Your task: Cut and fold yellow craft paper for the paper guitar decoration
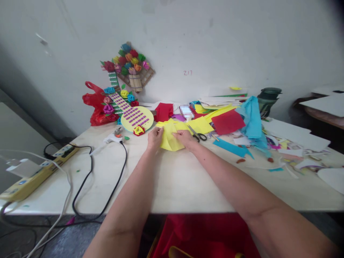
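Note:
Between my two hands, just above the white table (185,179), is a sheet of yellow crepe paper (171,139). My left hand (155,138) pinches its left side, and the fingers of my right hand (185,139) are closed on its right side. Scissors (197,134) with black handles lie right behind my right hand, their blades over more yellow paper (202,125). To the left stands a paper guitar (137,118) with purple strips and a yellow and red flower (139,130) at its base.
A white glue gun (113,138) and its black cord lie on the left, near a yellow power strip (40,175). Red paper (228,122), blue paper (252,118) and scraps cover the right side. Behind stand a red bag (94,104), a flower basket craft (135,81) and a dark bottle (267,100).

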Available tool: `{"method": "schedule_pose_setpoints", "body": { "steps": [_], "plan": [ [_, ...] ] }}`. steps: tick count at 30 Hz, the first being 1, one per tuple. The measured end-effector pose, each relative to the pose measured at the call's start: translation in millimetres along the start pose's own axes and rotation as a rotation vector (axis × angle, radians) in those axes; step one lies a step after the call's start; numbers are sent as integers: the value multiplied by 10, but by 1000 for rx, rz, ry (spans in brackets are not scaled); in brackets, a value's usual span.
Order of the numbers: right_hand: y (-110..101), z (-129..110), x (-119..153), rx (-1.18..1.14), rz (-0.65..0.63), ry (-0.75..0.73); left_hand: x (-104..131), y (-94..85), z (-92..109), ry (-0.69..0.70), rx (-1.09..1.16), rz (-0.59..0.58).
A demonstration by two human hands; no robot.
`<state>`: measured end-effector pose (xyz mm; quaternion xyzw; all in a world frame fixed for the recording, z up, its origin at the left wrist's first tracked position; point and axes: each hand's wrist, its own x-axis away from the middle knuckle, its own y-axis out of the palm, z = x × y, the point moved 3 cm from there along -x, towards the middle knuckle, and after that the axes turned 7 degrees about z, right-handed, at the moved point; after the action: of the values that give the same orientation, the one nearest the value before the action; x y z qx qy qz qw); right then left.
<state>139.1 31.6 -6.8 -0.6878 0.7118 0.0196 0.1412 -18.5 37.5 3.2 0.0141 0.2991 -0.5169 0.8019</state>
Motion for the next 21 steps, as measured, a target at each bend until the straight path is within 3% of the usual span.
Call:
{"method": "schedule_pose_setpoints", "body": {
  "steps": [7,13,21],
  "plan": [
    [27,-14,-28,-169,-4,-63,12,19,-40,-76,131,-39],
    [28,-63,4,-273,-66,-98,58,-4,17,-233,306,-93],
    [-9,-117,50,-217,-68,-67,89,-2,49,-306,431,-189]
  ]
}}
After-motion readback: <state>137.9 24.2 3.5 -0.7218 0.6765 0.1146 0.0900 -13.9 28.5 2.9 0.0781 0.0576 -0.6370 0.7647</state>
